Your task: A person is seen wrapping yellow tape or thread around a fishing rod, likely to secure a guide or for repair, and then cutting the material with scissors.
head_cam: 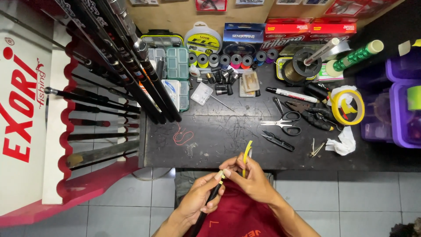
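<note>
My left hand (199, 197) grips a thin black rod (211, 198) that runs down toward my lap. My right hand (250, 177) pinches a strip of yellow tape (247, 154) at the rod's tip, with the strip's free end standing up over the black table's front edge (210, 164). Both hands meet just in front of the table, above a dark red cloth (237, 215) on my lap.
On the table lie scissors (287, 123), black snips (277, 140), pliers (309, 112), a marker (291, 94), a yellow tape roll (347, 106), line spools (232, 59), tackle boxes (173, 66) and a red cord (182, 136). A rack of rods (109, 92) stands left; purple bins (403, 109) sit right.
</note>
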